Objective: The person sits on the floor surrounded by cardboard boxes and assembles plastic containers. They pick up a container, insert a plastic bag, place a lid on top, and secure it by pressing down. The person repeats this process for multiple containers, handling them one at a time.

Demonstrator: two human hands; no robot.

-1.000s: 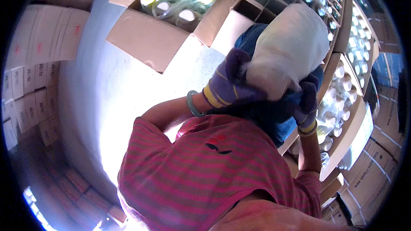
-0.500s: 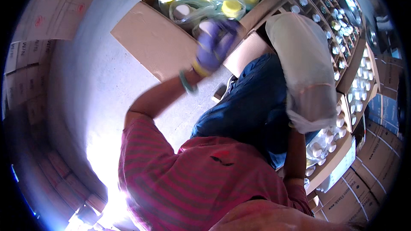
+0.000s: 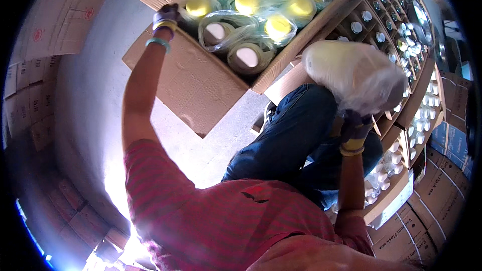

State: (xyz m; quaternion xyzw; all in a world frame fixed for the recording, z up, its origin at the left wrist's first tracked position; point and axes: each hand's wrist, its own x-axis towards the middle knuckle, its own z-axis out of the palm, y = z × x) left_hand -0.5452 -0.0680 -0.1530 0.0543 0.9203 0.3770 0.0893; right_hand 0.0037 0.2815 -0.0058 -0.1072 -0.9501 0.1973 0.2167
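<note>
My left hand [image 3: 165, 17], in a purple and yellow work glove, is at the left rim of an open cardboard box [image 3: 201, 65]. Its fingers look curled over that rim, beside a clear plastic bag. Inside the box stand several bagged containers with yellow caps [image 3: 247, 3] and two with white tops [image 3: 246, 57] at the near corner. In my gloved right hand [image 3: 355, 125] is a bulky whitish cylinder wrapped in a clear plastic bag [image 3: 351, 73], lying tilted above my knee. The hand grips its lower end from beneath; the wrapping partly hides the fingers.
Divided cartons of clear bottles with pale caps [image 3: 356, 27] run along the right. Closed cardboard cartons [image 3: 434, 185] are stacked at lower right, and more cartons [image 3: 52, 20] line the left. A box flap [image 3: 201, 108] sticks out over the concrete floor [image 3: 95, 100].
My left hand has swung left from the near corner of the box to its left rim. The wrapped cylinder in my right hand has tipped over, and my right glove now shows below it.
</note>
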